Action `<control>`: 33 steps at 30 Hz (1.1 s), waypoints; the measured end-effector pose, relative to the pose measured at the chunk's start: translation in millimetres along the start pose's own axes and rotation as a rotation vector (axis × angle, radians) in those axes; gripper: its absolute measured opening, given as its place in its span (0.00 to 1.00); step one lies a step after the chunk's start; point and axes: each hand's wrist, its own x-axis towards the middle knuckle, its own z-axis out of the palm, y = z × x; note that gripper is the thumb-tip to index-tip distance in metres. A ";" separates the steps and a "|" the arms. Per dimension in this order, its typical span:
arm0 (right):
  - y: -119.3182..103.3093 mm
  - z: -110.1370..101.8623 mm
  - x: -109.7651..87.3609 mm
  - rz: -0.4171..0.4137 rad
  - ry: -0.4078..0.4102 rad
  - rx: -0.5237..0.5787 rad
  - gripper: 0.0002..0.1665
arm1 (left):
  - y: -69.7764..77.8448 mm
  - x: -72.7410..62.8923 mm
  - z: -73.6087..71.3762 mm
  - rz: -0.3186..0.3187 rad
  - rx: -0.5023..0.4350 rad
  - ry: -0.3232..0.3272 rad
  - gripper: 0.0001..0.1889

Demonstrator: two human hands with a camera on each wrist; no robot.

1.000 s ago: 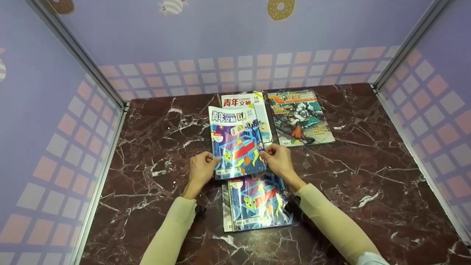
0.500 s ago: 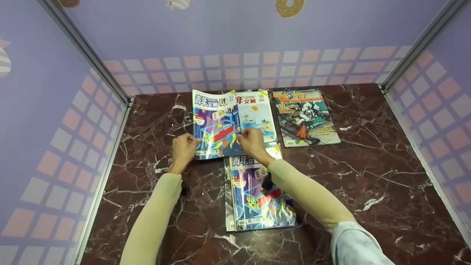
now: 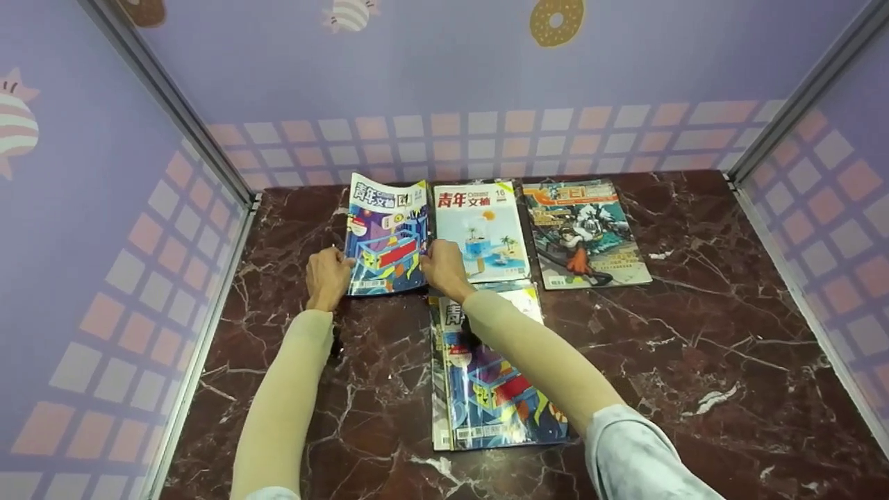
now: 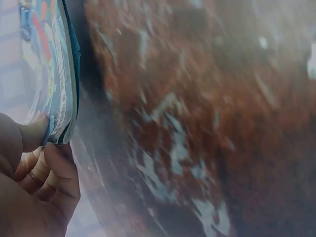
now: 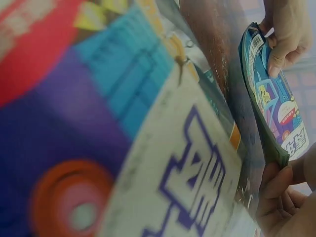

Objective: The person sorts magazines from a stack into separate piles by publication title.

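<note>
A magazine (image 3: 385, 236) with a purple and blue cover is at the left end of the back row, its pages bowed between my hands. My left hand (image 3: 328, 279) pinches its left edge near the lower corner. In the left wrist view the thumb lies over the cover and the curled fingers (image 4: 61, 170) are beneath. On the opposite edge my right hand (image 3: 444, 267) pinches the magazine, as the right wrist view also shows with its fingers (image 5: 276, 190) under the pages. The right forearm crosses a magazine pile (image 3: 510, 410) with a matching cover on top.
Right of the held magazine lies a white beach-cover magazine (image 3: 479, 236). Beyond it is a teal comic-style magazine (image 3: 590, 236). The dark red marbled table (image 3: 694, 347) is enclosed by purple walls (image 3: 444, 69) at the back and sides.
Both hands have carried the purple magazine from above the pile leftward and back, then lower to the left of the white magazine. The white magazine's cover is now uncovered.
</note>
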 end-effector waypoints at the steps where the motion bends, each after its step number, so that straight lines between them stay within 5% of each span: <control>1: -1.2 1.8 1.1 0.005 -0.009 -0.018 0.23 | -1.4 1.0 1.9 -0.005 -0.003 -0.001 0.12; 6: -6.3 10.5 -0.9 0.037 0.000 -0.110 0.11 | -18.8 14.1 18.8 0.000 0.014 -0.027 0.14; 15: -34.4 -0.1 -39.2 0.117 -0.034 -0.227 0.15 | -25.2 6.4 31.4 -0.077 0.100 -0.081 0.14; 21: -8.7 2.6 -27.5 0.033 0.022 -0.118 0.20 | -29.7 10.4 31.0 -0.063 0.139 -0.033 0.14; 24: -14.8 -28.6 -40.3 0.012 0.008 0.018 0.17 | -12.2 -4.5 11.7 -0.058 0.099 0.021 0.15; 28: -36.9 -85.0 -82.8 0.030 0.002 0.138 0.11 | -2.6 -26.0 -0.9 0.012 -0.011 0.104 0.14; 33: -34.3 -126.5 -136.1 -0.001 0.056 0.173 0.09 | 8.8 -78.1 -4.3 0.149 -0.136 0.135 0.09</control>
